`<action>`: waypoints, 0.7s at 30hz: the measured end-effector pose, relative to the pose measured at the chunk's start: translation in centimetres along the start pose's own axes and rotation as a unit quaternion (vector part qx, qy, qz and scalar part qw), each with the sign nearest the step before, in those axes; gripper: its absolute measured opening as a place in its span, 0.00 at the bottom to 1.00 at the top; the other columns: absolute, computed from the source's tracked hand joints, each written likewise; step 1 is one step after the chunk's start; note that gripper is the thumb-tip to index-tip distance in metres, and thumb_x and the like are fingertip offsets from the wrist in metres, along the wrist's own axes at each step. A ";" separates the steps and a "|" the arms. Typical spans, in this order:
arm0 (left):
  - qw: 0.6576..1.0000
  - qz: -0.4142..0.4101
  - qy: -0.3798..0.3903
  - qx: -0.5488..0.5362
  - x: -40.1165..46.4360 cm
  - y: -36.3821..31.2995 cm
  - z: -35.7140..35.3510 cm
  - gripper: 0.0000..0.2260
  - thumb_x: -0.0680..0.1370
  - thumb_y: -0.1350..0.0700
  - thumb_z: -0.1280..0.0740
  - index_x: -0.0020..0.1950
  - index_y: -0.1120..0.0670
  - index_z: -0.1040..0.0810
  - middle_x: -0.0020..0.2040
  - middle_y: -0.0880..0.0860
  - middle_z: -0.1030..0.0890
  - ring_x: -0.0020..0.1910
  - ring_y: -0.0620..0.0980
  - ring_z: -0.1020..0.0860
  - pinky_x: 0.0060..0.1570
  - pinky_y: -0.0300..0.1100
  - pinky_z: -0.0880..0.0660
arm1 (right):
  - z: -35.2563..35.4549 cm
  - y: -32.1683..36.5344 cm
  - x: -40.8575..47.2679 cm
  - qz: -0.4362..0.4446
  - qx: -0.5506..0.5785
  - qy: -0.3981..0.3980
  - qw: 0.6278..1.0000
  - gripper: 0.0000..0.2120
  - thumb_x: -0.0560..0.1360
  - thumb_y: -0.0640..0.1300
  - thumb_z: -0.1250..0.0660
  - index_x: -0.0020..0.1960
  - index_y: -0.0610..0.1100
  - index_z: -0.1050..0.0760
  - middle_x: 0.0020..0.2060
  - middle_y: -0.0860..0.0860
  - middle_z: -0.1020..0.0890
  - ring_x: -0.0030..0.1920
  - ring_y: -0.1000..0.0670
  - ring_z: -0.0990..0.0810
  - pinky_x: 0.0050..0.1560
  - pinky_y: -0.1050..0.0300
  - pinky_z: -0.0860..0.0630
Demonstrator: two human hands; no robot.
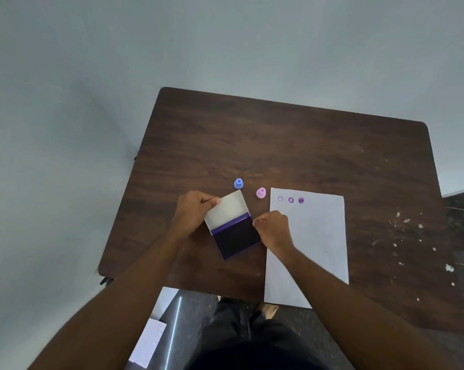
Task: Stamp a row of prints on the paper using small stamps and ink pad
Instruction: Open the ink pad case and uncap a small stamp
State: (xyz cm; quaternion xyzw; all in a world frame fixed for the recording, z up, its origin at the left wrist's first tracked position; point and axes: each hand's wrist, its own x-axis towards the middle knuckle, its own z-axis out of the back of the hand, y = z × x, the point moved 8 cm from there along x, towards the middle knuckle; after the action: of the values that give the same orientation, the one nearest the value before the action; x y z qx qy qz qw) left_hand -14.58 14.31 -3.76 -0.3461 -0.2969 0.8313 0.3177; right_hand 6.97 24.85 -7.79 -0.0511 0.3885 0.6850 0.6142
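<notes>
ink pad (pixel 236 240) open at table (pixel 278 145) centre, white lid (pixel 226 209) tilted up toward 11 o'clock. left hand (pixel 192 212) pinches the lid's far-left edge, fingers curled. right hand (pixel 272 229) at the pad's 3 o'clock edge, fingers curled tight; can't tell if it grips anything. paper (pixel 313 249) at 3 o'clock of pad, three purple prints (pixel 291 200) along its top. blue stamp (pixel 238 184) at 12, pink stamp (pixel 261 193) at 1.
</notes>
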 end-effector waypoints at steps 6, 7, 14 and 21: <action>0.994 0.073 -0.017 0.077 1.2 1.7 -0.7 0.09 0.74 0.49 0.28 0.49 0.52 0.14 0.47 0.48 0.14 0.45 0.45 0.19 0.46 0.42 0.22 | 0.0 0.6 -0.1 0.020 -0.022 0.005 1.000 0.09 0.77 0.46 0.34 0.48 0.40 0.22 0.45 0.45 0.17 0.40 0.51 0.22 0.40 0.65 0.30; 0.994 0.078 -0.023 0.072 1.3 1.8 -0.7 0.08 0.74 0.50 0.28 0.48 0.52 0.14 0.47 0.48 0.14 0.45 0.45 0.19 0.48 0.43 0.22 | -0.1 0.6 -0.1 0.024 -0.027 0.008 0.999 0.09 0.78 0.46 0.34 0.49 0.40 0.22 0.46 0.46 0.18 0.41 0.51 0.22 0.40 0.66 0.30; 0.989 0.071 -0.059 0.113 2.0 1.2 -1.0 0.08 0.74 0.48 0.29 0.48 0.50 0.15 0.45 0.48 0.15 0.45 0.46 0.20 0.48 0.44 0.22 | -0.3 1.4 -0.5 0.086 -0.083 0.032 0.992 0.09 0.79 0.45 0.37 0.48 0.41 0.21 0.44 0.46 0.18 0.42 0.48 0.21 0.44 0.63 0.28; 0.972 -0.061 -0.132 0.186 0.6 -0.4 -0.7 0.08 0.77 0.50 0.34 0.50 0.49 0.16 0.47 0.47 0.18 0.47 0.45 0.27 0.45 0.37 0.32 | 4.0 1.1 1.1 0.005 -0.020 -0.090 0.996 0.10 0.78 0.44 0.36 0.39 0.43 0.26 0.39 0.46 0.17 0.28 0.54 0.28 0.28 0.72 0.36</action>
State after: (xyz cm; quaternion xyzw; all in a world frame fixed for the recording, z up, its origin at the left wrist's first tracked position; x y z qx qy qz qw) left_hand -14.22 15.23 -4.13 -0.1499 -0.1971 0.8894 0.3842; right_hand 7.36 28.15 -5.07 0.0011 0.3182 0.6975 0.6420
